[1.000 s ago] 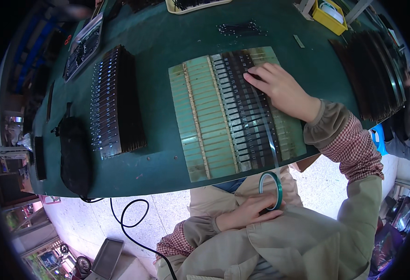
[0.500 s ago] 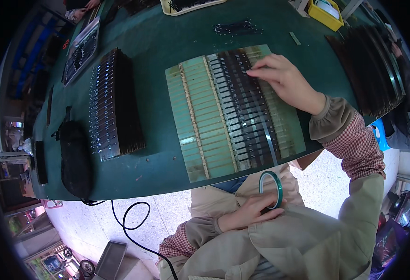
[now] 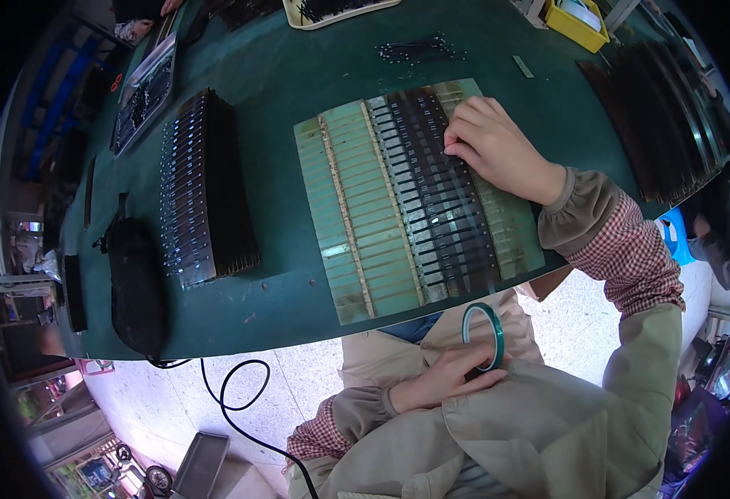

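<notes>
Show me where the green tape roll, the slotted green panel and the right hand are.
green tape roll (image 3: 483, 337), head view, on its ring edge.
slotted green panel (image 3: 356, 224), head view, on its bare left half.
right hand (image 3: 498, 150), head view, on its back.

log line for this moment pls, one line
left hand: holds green tape roll in lap | right hand: fingers on dark strips on pale green ribbed panel | green table

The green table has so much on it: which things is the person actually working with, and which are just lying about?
In use:
- slotted green board with dark strips, under the right hand
- green tape roll, held in the left hand on the lap

Lying about:
- stack of dark strips
- black pouch
- yellow bin
- dark ridged trays
</notes>
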Demonstrator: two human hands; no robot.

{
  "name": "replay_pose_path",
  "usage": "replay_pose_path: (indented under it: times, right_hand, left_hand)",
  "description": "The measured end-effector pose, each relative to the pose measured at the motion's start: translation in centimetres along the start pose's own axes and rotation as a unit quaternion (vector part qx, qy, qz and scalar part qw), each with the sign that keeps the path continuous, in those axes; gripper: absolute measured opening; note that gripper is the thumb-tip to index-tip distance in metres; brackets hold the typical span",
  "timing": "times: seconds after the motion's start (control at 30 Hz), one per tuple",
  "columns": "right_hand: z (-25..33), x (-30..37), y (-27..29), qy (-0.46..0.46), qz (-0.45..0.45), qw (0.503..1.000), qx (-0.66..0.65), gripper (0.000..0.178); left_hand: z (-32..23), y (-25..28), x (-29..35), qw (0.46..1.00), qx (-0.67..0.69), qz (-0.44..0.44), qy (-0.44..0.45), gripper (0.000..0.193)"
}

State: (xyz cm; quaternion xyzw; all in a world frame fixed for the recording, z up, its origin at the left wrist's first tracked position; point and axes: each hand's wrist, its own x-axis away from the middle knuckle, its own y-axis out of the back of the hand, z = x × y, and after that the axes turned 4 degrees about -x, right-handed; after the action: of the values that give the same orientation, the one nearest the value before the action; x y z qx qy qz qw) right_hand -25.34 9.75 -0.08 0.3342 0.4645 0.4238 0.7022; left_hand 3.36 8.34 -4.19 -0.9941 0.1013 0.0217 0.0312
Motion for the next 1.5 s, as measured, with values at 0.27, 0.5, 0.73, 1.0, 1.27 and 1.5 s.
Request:
replay_pose_path:
  times: [0.27, 0.5, 0.73, 1.0, 1.27, 1.5]
  right_hand:
    - [1.0, 1.3, 0.6, 0.072, 0.003, 0.995, 0.069, 0.031]
    - [0.1, 0.9, 1.8, 0.053, 0.06, 0.996, 0.045, 0.047]
    - [1.6, 2.0, 0.1, 0.078, 0.035, 0.988, 0.125, 0.049]
    - [2.0, 2.5, 0.6, 0.082, 0.063, 0.992, 0.069, 0.047]
    - [1.3, 2.7, 1.6, 0.045, 0.046, 0.996, 0.058, 0.051]
    - [2.0, 3.5, 1.5, 0.061, 0.068, 0.994, 0.059, 0.052]
  left_hand:
    - [-0.1, 0.0, 0.3, 1.0, -0.004, -0.006, 0.005, 0.028]
    - [-0.2, 0.0, -0.1, 1.0, -0.02, -0.015, -0.006, 0.027]
    - [-0.4, -0.1, 0.0, 0.999, -0.028, -0.015, -0.007, 0.027]
    - [-0.5, -0.1, 0.2, 1.0, 0.001, 0.004, 0.01, 0.027]
    - [-0.4, -0.3, 0.1, 0.999, 0.012, -0.017, -0.03, 0.026]
    - [-0.2, 0.1, -0.2, 1.0, 0.003, -0.002, -0.02, 0.026]
